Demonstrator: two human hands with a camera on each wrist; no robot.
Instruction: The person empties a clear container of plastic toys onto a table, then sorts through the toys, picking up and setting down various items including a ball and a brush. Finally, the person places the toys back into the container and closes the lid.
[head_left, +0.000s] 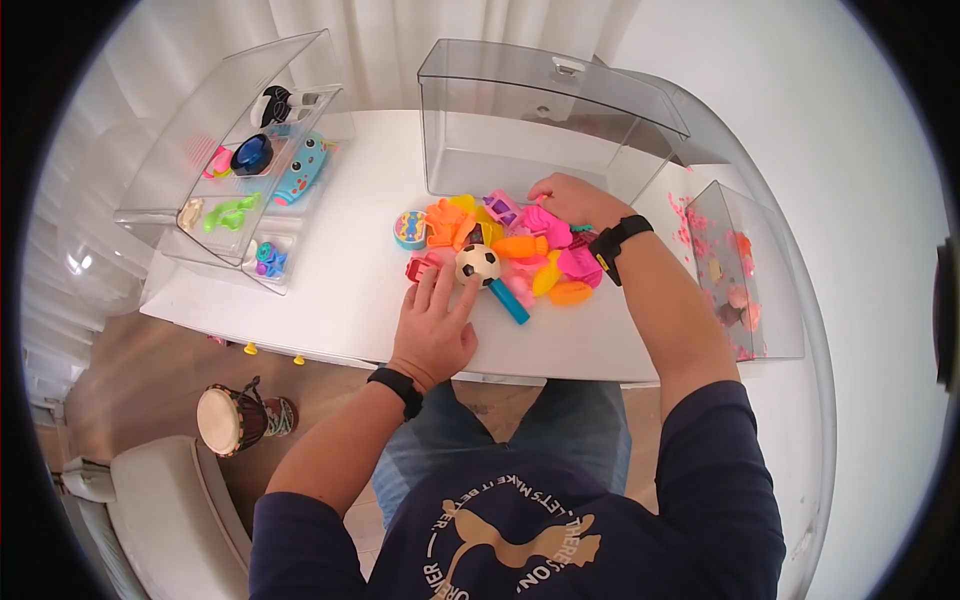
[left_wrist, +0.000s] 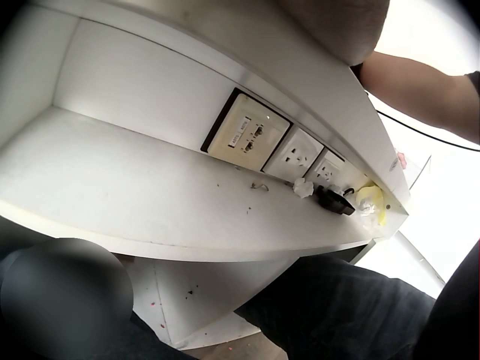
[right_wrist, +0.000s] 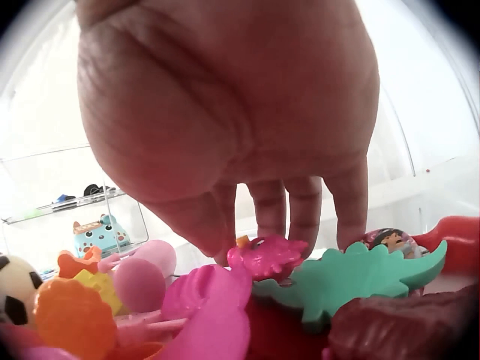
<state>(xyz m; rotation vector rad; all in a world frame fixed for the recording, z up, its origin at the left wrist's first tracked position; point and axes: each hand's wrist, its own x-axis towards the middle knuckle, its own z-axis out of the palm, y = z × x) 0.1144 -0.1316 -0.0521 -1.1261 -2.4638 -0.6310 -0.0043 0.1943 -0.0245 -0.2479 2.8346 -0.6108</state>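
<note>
My left hand (head_left: pixel 432 325) lies palm down at the front of the toy pile, fingers straight. Its fingertips are at a small toy soccer ball (head_left: pixel 480 259) and a red toy (head_left: pixel 420 265). Behind the pile, my right hand (head_left: pixel 580 203) reaches down, with thumb and forefinger pinching a small pink spiky toy (right_wrist: pixel 268 257). Beside it, a green dinosaur toy (right_wrist: pixel 352 279) lies under the other fingertips. An orange toy (head_left: pixel 520 246), a yellow toy (head_left: pixel 547 272) and a teal stick-shaped toy (head_left: pixel 509 302) are in the same pile. The left wrist view shows no toys.
A clear box (head_left: pixel 470 180) stands behind the pile. On the left, a clear compartment case (head_left: pixel 165 215) holds several toys; on the right, another clear box (head_left: pixel 770 300) holds pink pieces. Below the tabletop are a white shelf (left_wrist: pixel 135 180) and sockets (left_wrist: pixel 296 152). A drum (head_left: pixel 220 420) stands on the floor.
</note>
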